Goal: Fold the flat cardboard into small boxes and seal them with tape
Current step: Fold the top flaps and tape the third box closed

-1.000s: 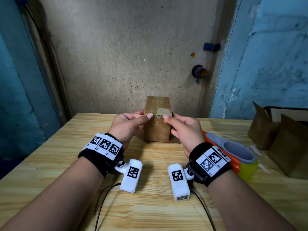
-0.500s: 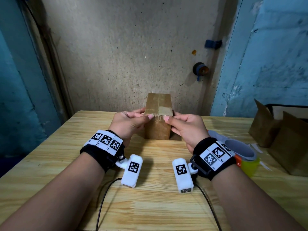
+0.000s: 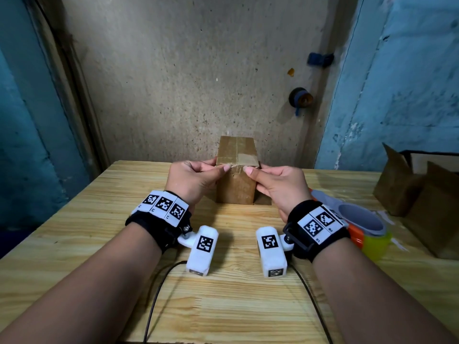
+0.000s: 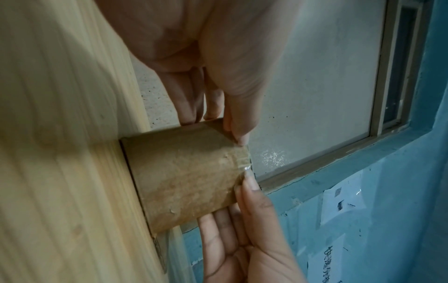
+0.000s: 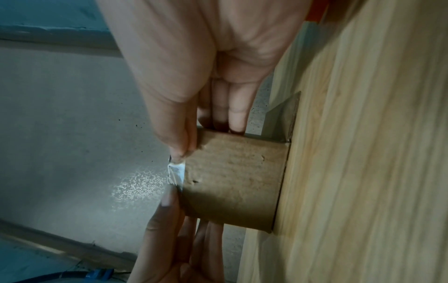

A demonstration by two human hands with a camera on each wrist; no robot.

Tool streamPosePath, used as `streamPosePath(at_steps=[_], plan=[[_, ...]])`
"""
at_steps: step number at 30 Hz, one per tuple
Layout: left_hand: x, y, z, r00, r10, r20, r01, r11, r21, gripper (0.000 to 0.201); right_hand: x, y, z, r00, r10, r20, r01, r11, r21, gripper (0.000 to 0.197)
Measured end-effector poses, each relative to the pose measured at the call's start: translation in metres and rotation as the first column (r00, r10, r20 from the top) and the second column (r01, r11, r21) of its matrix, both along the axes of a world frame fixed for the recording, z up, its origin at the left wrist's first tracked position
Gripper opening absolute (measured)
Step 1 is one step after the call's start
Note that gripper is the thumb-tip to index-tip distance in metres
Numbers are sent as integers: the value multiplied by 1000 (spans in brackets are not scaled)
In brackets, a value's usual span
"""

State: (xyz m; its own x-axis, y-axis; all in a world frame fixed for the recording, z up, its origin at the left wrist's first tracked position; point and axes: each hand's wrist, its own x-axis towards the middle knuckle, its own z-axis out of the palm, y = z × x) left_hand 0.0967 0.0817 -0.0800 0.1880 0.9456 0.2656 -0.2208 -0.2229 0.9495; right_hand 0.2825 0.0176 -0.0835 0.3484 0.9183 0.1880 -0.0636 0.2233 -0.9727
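A small brown cardboard box [image 3: 236,187] stands upright on the wooden table [image 3: 223,306], near the far edge. A strip of clear tape [image 3: 244,158] runs over its top and down the near face. My left hand [image 3: 213,170] grips the box's upper left side, with the thumb pressing the tape at the near top edge. My right hand [image 3: 260,172] grips the upper right side the same way. The left wrist view shows the box [image 4: 184,178] and shiny tape [image 4: 243,160] between both thumbs. The right wrist view shows the box [image 5: 232,178] and the tape end [image 5: 175,172].
An orange and grey tape dispenser [image 3: 360,224] with a yellow-green roll lies just right of my right wrist. Open cardboard boxes [image 3: 422,194] stand at the table's right side. A loose bottom flap [image 3: 263,201] sticks out at the box's lower right. A rough wall rises right behind the table.
Both hands stay on the box with the thumbs at the near top edge. The head view has shifted slightly, so the box sits a little higher in the picture.
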Motion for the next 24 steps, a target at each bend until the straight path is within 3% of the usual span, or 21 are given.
streamPosePath(at_steps=[8, 11, 13, 15, 19, 24], plan=[[-8, 4, 4, 995, -19, 101, 22, 999, -25, 45, 0, -2, -1, 994, -102, -26, 103, 994, 45, 40], [-13, 5, 5, 999, -15, 50, 13, 999, 48, 42, -1, -2, 0, 996, -40, 81, 33, 996, 86, 59], [-14, 4, 6, 1000, -17, -18, 19, 994, 112, 48, -3, -3, -2, 983, 4, 185, -21, 995, 94, 56], [-14, 3, 7, 998, -10, -67, 20, 989, 149, 43, -7, -4, 1, 979, -15, 206, -3, 996, 88, 45], [-10, 2, 7, 991, 76, -113, -58, 986, 159, 34, -13, -1, 5, 941, -187, 282, 154, 979, 136, 55], [-12, -1, 10, 981, 95, -167, -59, 977, 207, 36, -13, 1, 3, 917, -222, 330, 181, 972, 153, 53]])
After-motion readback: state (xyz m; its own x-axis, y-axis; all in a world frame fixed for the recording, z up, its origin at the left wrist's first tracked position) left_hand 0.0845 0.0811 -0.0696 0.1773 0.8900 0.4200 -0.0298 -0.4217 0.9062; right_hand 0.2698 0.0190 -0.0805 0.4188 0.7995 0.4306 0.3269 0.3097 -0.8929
